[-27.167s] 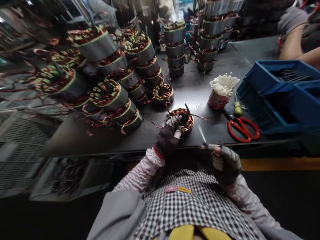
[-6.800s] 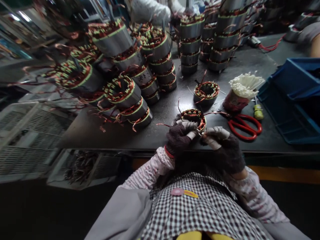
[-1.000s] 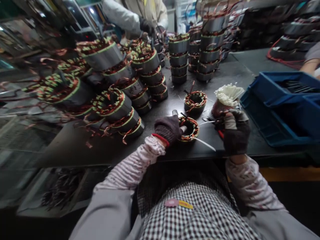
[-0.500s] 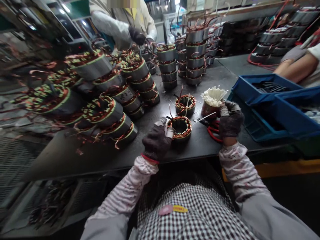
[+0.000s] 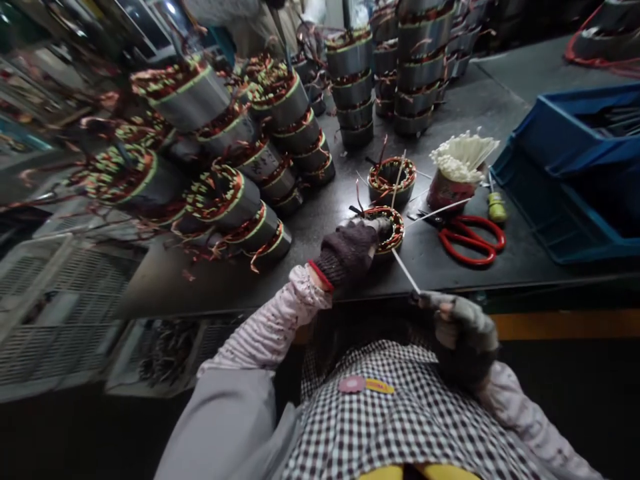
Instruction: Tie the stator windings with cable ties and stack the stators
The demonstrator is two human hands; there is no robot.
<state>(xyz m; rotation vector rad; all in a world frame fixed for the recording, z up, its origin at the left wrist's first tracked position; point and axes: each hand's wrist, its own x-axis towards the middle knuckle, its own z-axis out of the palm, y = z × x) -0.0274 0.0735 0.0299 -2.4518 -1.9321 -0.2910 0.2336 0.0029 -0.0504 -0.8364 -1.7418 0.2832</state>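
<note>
Near the table's front edge lies a motor stator (image 5: 397,233), a ring with copper windings. My left hand (image 5: 353,250), in a dark glove, is closed on its near left side, the fingers reaching into the ring's opening. My right hand (image 5: 463,330), also gloved, is below the table edge and pinches the end of a thin white cable tie (image 5: 407,272). That strip runs taut from the stator's near rim to my fingertips. Another white tie (image 5: 440,211) sticks out from the stator's right side. Just behind stands a second stator (image 5: 385,193) with a tie upright through it.
A cup (image 5: 447,190) full of white ties stands right of the stators. Red-handled scissors (image 5: 473,247) and a yellow-green tool (image 5: 497,208) lie by it, beside blue bins (image 5: 537,200). Stacked stators (image 5: 270,233) fill the left and back. A co-worker's sleeve (image 5: 220,10) shows behind.
My right hand has left the cup and come down toward me, now pulling a tie at the near stator. My left fingers have moved into the ring. The view has tilted down.
</note>
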